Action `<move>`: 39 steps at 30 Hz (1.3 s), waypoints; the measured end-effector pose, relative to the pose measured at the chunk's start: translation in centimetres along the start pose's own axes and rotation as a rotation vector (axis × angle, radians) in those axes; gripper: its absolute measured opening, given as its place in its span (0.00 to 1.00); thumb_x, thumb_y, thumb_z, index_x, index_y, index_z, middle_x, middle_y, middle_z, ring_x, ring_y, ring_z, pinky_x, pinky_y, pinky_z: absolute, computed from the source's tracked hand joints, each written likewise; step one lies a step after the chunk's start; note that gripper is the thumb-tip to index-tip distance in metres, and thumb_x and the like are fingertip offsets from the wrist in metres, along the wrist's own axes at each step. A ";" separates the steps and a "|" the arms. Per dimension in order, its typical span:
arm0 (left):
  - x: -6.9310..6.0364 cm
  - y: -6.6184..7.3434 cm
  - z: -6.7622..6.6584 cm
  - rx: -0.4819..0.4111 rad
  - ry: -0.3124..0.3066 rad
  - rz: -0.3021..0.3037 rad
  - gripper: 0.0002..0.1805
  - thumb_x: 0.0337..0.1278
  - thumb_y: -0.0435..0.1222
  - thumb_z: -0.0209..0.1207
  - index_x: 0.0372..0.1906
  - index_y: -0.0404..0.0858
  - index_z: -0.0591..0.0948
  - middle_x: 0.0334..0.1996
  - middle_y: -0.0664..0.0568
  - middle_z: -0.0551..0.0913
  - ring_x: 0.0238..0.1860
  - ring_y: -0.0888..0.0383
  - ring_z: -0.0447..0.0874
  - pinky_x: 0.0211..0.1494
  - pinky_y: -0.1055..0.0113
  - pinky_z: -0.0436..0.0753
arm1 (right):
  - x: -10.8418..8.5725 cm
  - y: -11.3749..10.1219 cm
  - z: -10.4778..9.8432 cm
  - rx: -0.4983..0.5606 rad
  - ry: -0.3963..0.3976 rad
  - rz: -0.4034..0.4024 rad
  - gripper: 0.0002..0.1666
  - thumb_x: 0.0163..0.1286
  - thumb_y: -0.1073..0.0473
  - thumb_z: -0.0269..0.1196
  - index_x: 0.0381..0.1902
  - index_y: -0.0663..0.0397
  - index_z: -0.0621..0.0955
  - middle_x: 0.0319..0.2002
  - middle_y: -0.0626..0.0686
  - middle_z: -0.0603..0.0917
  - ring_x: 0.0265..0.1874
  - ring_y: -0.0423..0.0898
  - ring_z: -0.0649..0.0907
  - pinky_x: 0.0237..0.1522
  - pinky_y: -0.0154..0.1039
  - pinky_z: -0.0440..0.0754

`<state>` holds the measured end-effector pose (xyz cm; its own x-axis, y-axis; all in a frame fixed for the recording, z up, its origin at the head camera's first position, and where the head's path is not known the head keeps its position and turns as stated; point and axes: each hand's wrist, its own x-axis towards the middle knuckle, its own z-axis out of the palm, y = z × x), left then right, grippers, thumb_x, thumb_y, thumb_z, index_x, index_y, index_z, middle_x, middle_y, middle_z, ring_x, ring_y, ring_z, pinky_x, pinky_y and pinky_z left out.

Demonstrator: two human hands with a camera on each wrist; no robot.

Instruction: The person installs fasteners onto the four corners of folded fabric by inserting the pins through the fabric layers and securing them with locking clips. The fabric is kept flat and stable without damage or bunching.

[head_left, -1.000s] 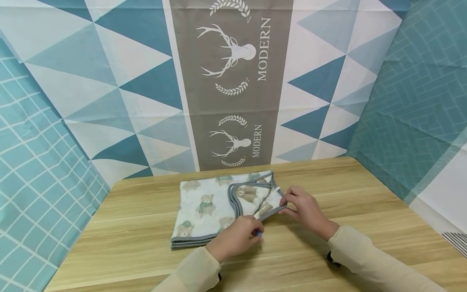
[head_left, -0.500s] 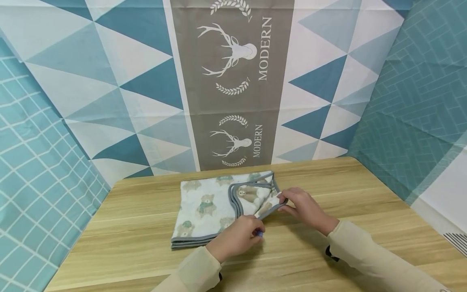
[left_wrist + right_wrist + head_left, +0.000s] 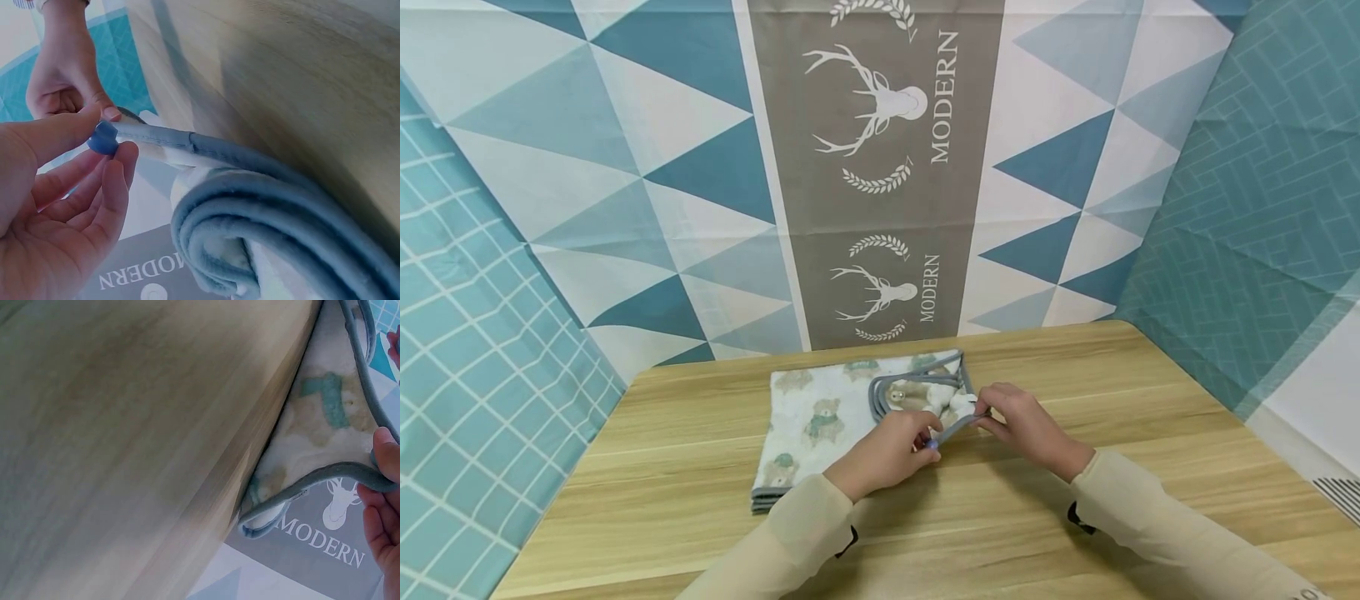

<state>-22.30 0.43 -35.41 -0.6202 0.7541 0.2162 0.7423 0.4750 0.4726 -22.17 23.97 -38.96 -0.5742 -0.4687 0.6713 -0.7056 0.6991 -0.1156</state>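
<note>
A white fleece blanket with a bear print and grey-blue piping lies folded in a stack on the table. Its right part is turned over, and the piped edge shows as several curved layers in the left wrist view. My left hand is over the blanket's front edge, its thumb and fingertips pinching a small rounded blue thing whose kind I cannot tell. This sits at the end of the piped edge nearest me. My right hand pinches the blanket's right corner between thumb and fingers, holding it lifted.
The wooden table runs up to a patterned wall sheet with deer heads. Blue tile-print sheets stand at both sides. Beige sleeves with dark bands at the wrists reach in from the front.
My left hand has moved a little away from me, over the blanket's edge, and its fingers are spread wider. My right hand stays nearly in place on the corner.
</note>
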 end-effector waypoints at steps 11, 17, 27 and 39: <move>1.2 -0.8 -0.5 -0.112 0.032 -0.109 0.08 0.57 0.33 0.61 0.41 0.35 0.82 0.35 0.50 0.83 0.37 0.59 0.82 0.40 0.72 0.80 | 0.1 0.0 -0.1 0.038 0.033 -0.029 0.19 0.43 0.70 0.74 0.26 0.50 0.76 0.29 0.44 0.81 0.31 0.36 0.78 0.30 0.33 0.80; 1.1 -1.2 -0.2 -0.143 0.037 -0.159 0.07 0.56 0.33 0.61 0.39 0.35 0.81 0.32 0.51 0.83 0.33 0.61 0.81 0.37 0.74 0.79 | 0.3 0.1 -0.2 0.038 0.027 -0.039 0.18 0.46 0.71 0.73 0.26 0.50 0.75 0.36 0.49 0.85 0.38 0.41 0.81 0.36 0.35 0.81; 1.3 -1.1 -0.3 -0.137 0.045 -0.165 0.06 0.55 0.33 0.62 0.38 0.35 0.82 0.31 0.51 0.83 0.33 0.61 0.80 0.36 0.74 0.78 | 0.7 0.1 0.0 0.011 0.011 -0.072 0.19 0.46 0.73 0.72 0.24 0.50 0.73 0.34 0.47 0.84 0.39 0.43 0.82 0.37 0.37 0.80; 2.7 -1.5 -0.1 -0.237 0.097 -0.208 0.08 0.55 0.29 0.61 0.40 0.31 0.82 0.36 0.46 0.84 0.39 0.53 0.83 0.42 0.69 0.81 | 0.7 0.2 0.3 0.025 0.025 -0.106 0.16 0.53 0.71 0.67 0.21 0.48 0.73 0.27 0.45 0.79 0.32 0.39 0.77 0.35 0.29 0.74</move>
<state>-25.06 1.68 -35.43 -0.7821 0.5999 0.1687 0.5242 0.4869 0.6987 -22.79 23.62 -38.70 -0.4858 -0.5250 0.6989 -0.7721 0.6326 -0.0615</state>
